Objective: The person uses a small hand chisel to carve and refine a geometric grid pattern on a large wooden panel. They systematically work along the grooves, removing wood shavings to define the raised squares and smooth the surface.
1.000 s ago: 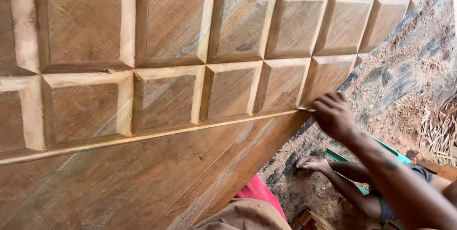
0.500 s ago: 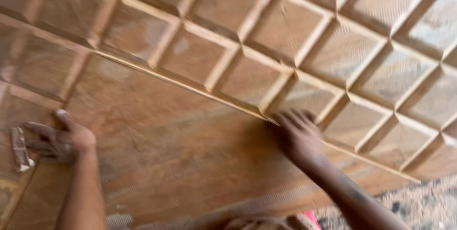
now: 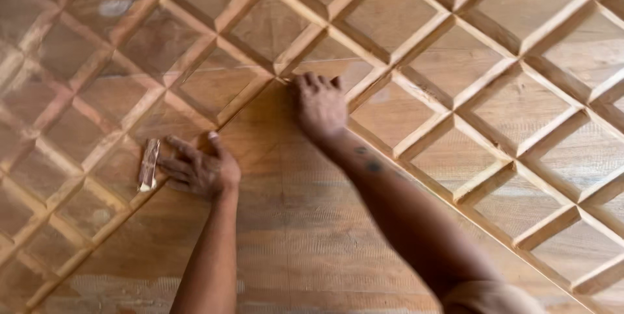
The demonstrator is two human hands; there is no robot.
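Left hand flat, fingers spread beside a small wooden offcut, gripping nothing; right hand pressed open-palmed at the moulding corner of the carved wooden panel; seating the trim appears in hand; next calls for firm, even pressure.

A large carved wooden panel of raised diamond squares fills the view, in warm, even light.

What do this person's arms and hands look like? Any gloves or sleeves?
Both are bare: no gloves, rings or watch show on the left hand or the right hand, and no sleeves cover the forearms. The right forearm carries small dark marks, perhaps tattoos. A bit of tan cloth shows at the bottom edge by the right arm.
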